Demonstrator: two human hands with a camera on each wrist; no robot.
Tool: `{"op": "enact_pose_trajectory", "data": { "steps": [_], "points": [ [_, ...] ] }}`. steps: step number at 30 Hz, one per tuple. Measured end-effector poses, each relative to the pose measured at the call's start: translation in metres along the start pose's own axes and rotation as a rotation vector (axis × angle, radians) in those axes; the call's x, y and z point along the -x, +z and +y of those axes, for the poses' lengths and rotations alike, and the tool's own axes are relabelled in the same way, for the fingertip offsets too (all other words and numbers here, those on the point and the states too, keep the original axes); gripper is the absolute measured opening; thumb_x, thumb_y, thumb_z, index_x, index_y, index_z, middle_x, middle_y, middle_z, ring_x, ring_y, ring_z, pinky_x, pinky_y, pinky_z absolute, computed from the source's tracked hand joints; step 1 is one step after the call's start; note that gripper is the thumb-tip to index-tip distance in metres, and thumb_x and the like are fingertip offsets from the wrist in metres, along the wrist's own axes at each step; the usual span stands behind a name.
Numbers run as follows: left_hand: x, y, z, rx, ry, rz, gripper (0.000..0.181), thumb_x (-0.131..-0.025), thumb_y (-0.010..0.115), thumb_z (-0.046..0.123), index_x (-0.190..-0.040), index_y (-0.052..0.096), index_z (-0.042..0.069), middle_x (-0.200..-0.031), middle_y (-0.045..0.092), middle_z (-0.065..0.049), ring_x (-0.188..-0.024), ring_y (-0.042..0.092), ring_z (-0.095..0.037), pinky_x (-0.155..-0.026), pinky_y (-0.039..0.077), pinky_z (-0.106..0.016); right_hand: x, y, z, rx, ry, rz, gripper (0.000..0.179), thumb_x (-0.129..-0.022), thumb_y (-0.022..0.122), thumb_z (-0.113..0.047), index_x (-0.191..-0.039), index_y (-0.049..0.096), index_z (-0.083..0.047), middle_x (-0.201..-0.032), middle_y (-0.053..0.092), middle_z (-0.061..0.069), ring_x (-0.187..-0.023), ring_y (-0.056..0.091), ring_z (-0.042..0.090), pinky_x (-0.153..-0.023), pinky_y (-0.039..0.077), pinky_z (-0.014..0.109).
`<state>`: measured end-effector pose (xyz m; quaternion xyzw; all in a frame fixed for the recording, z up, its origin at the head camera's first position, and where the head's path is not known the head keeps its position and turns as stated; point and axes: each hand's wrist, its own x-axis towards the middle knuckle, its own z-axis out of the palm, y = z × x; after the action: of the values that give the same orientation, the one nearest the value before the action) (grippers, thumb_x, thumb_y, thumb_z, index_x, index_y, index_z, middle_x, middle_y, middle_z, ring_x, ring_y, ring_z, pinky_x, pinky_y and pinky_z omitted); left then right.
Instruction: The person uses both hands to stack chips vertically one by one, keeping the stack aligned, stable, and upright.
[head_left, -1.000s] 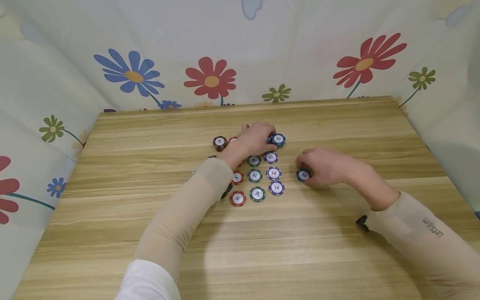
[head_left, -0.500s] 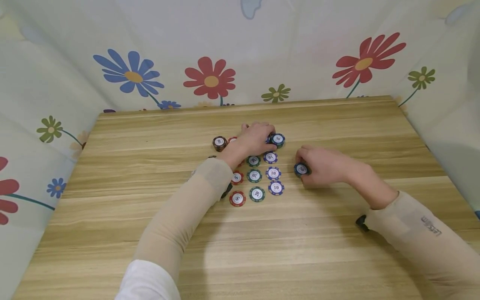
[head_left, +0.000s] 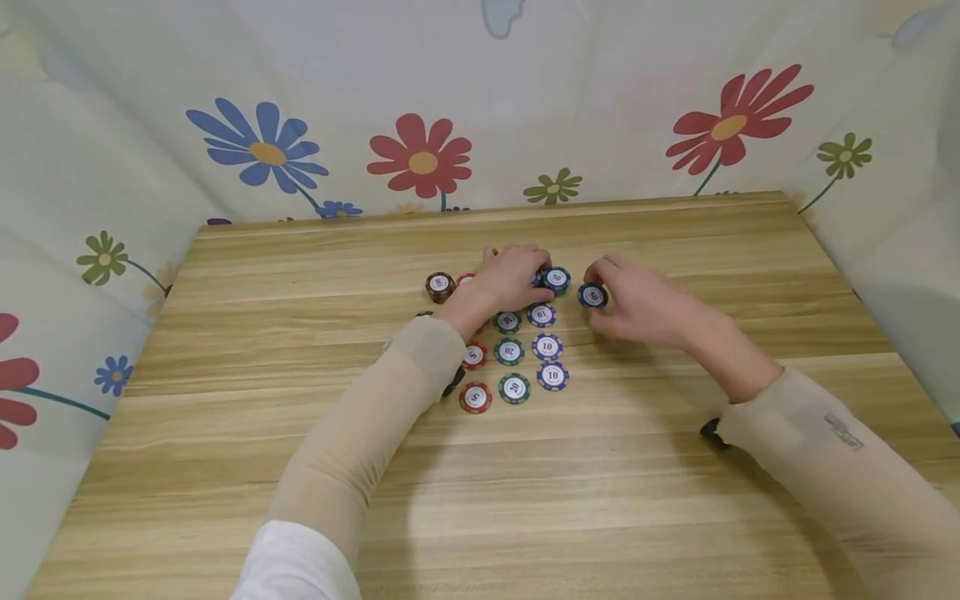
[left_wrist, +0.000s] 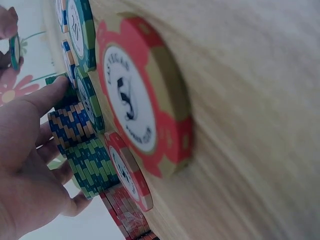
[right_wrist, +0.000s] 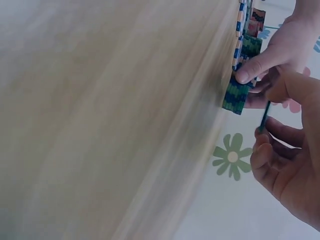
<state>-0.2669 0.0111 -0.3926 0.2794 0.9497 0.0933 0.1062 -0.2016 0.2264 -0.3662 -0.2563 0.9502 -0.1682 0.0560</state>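
My left hand (head_left: 510, 279) is at the back row of poker chip stacks. Its thumb lies on the near side and its fingers on the far side, gripping the dark green stack of 50 chips (head_left: 557, 277). In the left wrist view a blue stack (left_wrist: 72, 127) and a green stack (left_wrist: 93, 167) stand under the same hand (left_wrist: 27, 160). My right hand (head_left: 648, 302) pinches one poker chip (head_left: 592, 296) marked 50 by its edges, just right of the stack. The right wrist view shows this chip (right_wrist: 265, 116) edge-on, raised above the table, between thumb and fingers.
Single chips lie in columns before the stacks: red fives (head_left: 476, 397), green twenties (head_left: 514, 388) and blue tens (head_left: 552, 376). A black stack (head_left: 439, 286) stands at the row's left end. The left forearm hides chips beneath it. A flowered curtain (head_left: 585, 100) borders the wooden table (head_left: 600, 500).
My right hand has lifted the 50 chip and carried it away from me and slightly left, up beside the 50 stack. The left hand has stayed in place.
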Motion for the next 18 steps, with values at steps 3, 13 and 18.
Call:
{"op": "enact_pose_trajectory", "data": {
  "steps": [3, 13, 18],
  "points": [
    [0.0, 0.0, 0.0, -0.002, 0.001, 0.0, 0.046, -0.098, 0.067, 0.048, -0.135, 0.059, 0.021, -0.134, 0.058, 0.003, -0.125, 0.05, -0.02, -0.099, 0.03, -0.049, -0.006, 0.003, 0.0, -0.006, -0.008, 0.035, 0.044, -0.088, 0.074, -0.016, -0.123, 0.059, 0.006, -0.113, 0.06, 0.017, -0.092, 0.058, 0.028, -0.082, 0.051, 0.046],
    [0.001, -0.001, 0.0, 0.003, 0.008, 0.007, 0.044, -0.099, 0.067, 0.047, -0.133, 0.059, 0.021, -0.132, 0.059, 0.002, -0.124, 0.05, -0.02, -0.1, 0.03, -0.05, -0.027, 0.014, 0.003, -0.007, -0.046, 0.102, 0.04, -0.088, 0.073, -0.013, -0.121, 0.062, 0.008, -0.112, 0.062, 0.021, -0.095, 0.06, 0.032, -0.083, 0.051, 0.048],
    [0.001, -0.002, 0.0, 0.009, 0.015, 0.009, 0.043, -0.099, 0.067, 0.046, -0.131, 0.06, 0.02, -0.129, 0.06, 0.003, -0.122, 0.051, -0.02, -0.099, 0.03, -0.049, -0.036, 0.017, 0.003, 0.005, -0.075, 0.109, 0.041, -0.087, 0.074, -0.011, -0.121, 0.063, 0.009, -0.111, 0.062, 0.022, -0.094, 0.061, 0.033, -0.082, 0.052, 0.049]
  ]
}}
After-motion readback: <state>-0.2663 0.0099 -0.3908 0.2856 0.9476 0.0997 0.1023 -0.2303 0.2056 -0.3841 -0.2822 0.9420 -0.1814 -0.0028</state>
